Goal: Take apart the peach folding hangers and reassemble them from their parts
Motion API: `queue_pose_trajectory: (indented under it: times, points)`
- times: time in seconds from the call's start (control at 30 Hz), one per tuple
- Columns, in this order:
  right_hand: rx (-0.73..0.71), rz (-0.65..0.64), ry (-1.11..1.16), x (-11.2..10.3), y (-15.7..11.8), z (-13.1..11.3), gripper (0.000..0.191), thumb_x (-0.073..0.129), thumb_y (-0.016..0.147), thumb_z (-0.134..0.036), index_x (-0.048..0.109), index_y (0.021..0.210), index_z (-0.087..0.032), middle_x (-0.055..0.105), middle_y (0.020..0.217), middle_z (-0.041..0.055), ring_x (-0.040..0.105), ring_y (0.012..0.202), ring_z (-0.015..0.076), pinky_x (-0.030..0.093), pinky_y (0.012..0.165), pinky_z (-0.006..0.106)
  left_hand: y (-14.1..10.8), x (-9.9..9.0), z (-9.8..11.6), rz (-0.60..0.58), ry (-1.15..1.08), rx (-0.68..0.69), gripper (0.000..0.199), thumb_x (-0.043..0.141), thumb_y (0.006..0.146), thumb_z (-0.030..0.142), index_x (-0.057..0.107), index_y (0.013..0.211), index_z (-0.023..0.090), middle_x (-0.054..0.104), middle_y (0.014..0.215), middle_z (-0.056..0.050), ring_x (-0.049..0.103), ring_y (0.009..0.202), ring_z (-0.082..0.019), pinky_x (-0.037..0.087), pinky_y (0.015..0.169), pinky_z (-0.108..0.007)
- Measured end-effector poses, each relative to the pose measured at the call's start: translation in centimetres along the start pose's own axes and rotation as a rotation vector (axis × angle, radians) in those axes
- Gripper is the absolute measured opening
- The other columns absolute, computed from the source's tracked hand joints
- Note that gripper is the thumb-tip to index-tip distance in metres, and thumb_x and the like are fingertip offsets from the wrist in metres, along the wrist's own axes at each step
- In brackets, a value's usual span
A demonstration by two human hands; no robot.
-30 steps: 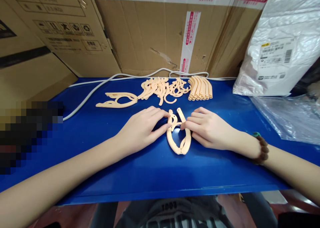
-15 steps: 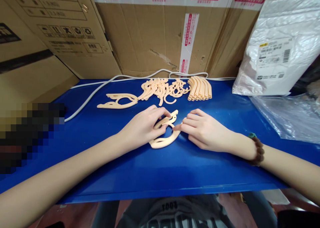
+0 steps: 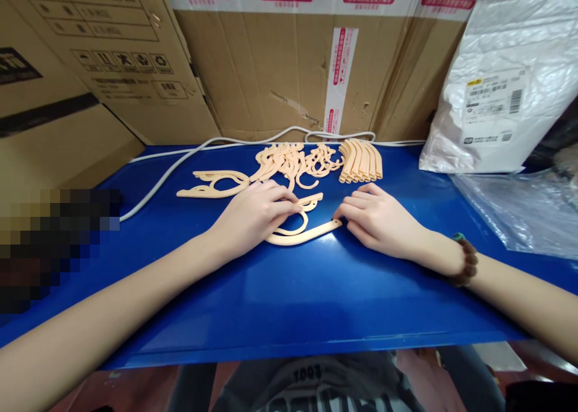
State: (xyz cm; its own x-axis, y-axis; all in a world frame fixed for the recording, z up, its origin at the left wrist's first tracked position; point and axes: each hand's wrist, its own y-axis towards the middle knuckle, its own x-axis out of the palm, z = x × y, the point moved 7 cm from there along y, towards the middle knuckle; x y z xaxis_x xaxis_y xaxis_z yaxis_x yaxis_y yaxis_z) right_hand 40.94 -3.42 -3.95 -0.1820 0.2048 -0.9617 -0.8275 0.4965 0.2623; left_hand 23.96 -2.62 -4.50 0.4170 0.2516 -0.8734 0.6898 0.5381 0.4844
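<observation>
A beige plastic folding clothes hanger (image 3: 304,238) lies on the blue tabletop between my hands, its curved arms spread apart and a rounded hook part in the middle. My left hand (image 3: 255,213) is closed over its left side, hiding the joint there, with fingertips on the upper arm. At the tip of the lower arm, the fingers of my right hand (image 3: 379,222) pinch the end. Just behind, to the left, rests another folded hanger (image 3: 217,189).
Behind my hands lie a heap of loose curved arms (image 3: 280,159), a cluster of hooks (image 3: 323,159) and a neat row of arms (image 3: 361,161). A white cable (image 3: 167,186) runs past cardboard boxes (image 3: 271,74). At right stands a white plastic parcel (image 3: 492,99).
The hanger has turned and its lower arm has swung out to the right. My right hand has moved slightly right and away from me, my left hand a little left and away.
</observation>
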Motion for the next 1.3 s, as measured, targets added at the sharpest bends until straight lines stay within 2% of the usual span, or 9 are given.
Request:
queue_pose_trajectory:
  times: [0.13, 0.3, 0.47, 0.6, 0.8, 0.97, 1.13, 1.23, 1.3]
  points:
    - [-0.086, -0.002, 0.039, -0.1, 0.1, -1.1, 0.031, 0.036, 0.099, -0.015, 0.067, 0.094, -0.015, 0.070, 0.088, 0.0071, 0.056, 0.080, 0.0206, 0.034, 0.088, 0.037, 0.1, 0.2, -0.6, -0.046, -0.018, -0.067, 0.019, 0.054, 0.099, 0.019, 0.074, 0.101, 0.019, 0.076, 0.109, -0.005, 0.064, 0.098, -0.023, 0.047, 0.084, -0.038]
    - [-0.099, -0.021, 0.042, -0.1, 0.0, -1.4, 0.031, 0.037, 0.100, -0.015, 0.068, 0.098, -0.015, 0.071, 0.091, 0.0071, 0.057, 0.081, 0.0198, 0.034, 0.090, 0.037, 0.1, 0.1, -1.4, -0.045, -0.119, -0.194, 0.019, 0.053, 0.099, 0.023, 0.070, 0.106, 0.021, 0.075, 0.105, -0.004, 0.063, 0.101, -0.022, 0.046, 0.088, -0.037]
    - [-0.099, -0.003, 0.034, -0.4, -0.1, -1.1, 0.033, 0.036, 0.100, -0.017, 0.069, 0.102, -0.014, 0.071, 0.092, 0.0083, 0.057, 0.082, 0.0208, 0.035, 0.090, 0.039, 0.3, -1.3, -1.9, -0.018, -0.082, -0.299, 0.021, 0.052, 0.099, 0.034, 0.067, 0.106, 0.021, 0.072, 0.107, -0.005, 0.060, 0.102, -0.024, 0.046, 0.092, -0.039]
    - [-0.097, -0.010, 0.028, -0.5, -0.2, -1.0, 0.032, 0.037, 0.100, -0.016, 0.068, 0.106, -0.014, 0.071, 0.092, 0.0082, 0.058, 0.082, 0.0204, 0.035, 0.088, 0.038, 0.6, -2.3, -4.1, -0.009, 0.113, -0.372, 0.024, 0.052, 0.097, 0.036, 0.065, 0.106, 0.018, 0.066, 0.118, -0.012, 0.054, 0.114, -0.031, 0.044, 0.099, -0.044]
    - [-0.050, 0.011, 0.002, -0.5, -0.4, -0.6, 0.028, 0.039, 0.101, -0.016, 0.064, 0.112, -0.012, 0.071, 0.092, 0.0078, 0.059, 0.078, 0.0199, 0.038, 0.077, 0.032, 1.9, -0.4, -8.3, -0.130, 0.271, -0.368, 0.026, 0.057, 0.091, 0.037, 0.062, 0.097, 0.012, 0.061, 0.118, -0.019, 0.051, 0.121, -0.038, 0.041, 0.104, -0.050]
    - [-0.024, 0.034, -0.009, -0.6, -0.4, -0.6, 0.025, 0.039, 0.098, -0.007, 0.063, 0.104, -0.015, 0.068, 0.087, 0.0065, 0.055, 0.074, 0.0190, 0.038, 0.071, 0.029, 2.5, 0.6, -9.0, -0.134, 0.210, -0.370, 0.020, 0.050, 0.091, 0.031, 0.060, 0.087, 0.015, 0.062, 0.118, -0.016, 0.052, 0.119, -0.035, 0.041, 0.106, -0.052]
    - [-0.012, 0.046, 0.020, -1.0, -0.4, -0.6, 0.026, 0.038, 0.094, -0.005, 0.061, 0.099, -0.015, 0.066, 0.084, 0.0063, 0.054, 0.071, 0.0185, 0.038, 0.069, 0.029, 2.9, -0.1, -8.5, -0.046, 0.123, -0.469, 0.015, 0.054, 0.085, 0.027, 0.058, 0.074, 0.018, 0.067, 0.113, -0.013, 0.054, 0.116, -0.033, 0.041, 0.107, -0.052]
    - [0.009, 0.080, 0.010, -1.2, -0.4, -0.4, 0.027, 0.036, 0.098, -0.008, 0.062, 0.105, -0.014, 0.068, 0.086, 0.0079, 0.057, 0.074, 0.0194, 0.040, 0.070, 0.030, 3.1, -1.1, -8.3, 0.046, -0.086, -0.614, 0.020, 0.052, 0.085, 0.027, 0.058, 0.068, 0.019, 0.069, 0.101, -0.010, 0.058, 0.108, -0.030, 0.044, 0.101, -0.047]
    - [0.021, 0.099, 0.015, -1.2, -0.3, -0.4, 0.027, 0.037, 0.102, -0.016, 0.060, 0.116, -0.013, 0.069, 0.092, 0.0093, 0.061, 0.079, 0.0209, 0.043, 0.071, 0.032, 2.8, -1.0, -7.9, 0.046, -0.333, -0.780, 0.024, 0.052, 0.087, 0.031, 0.058, 0.066, 0.020, 0.068, 0.086, -0.007, 0.061, 0.093, -0.027, 0.049, 0.087, -0.041]
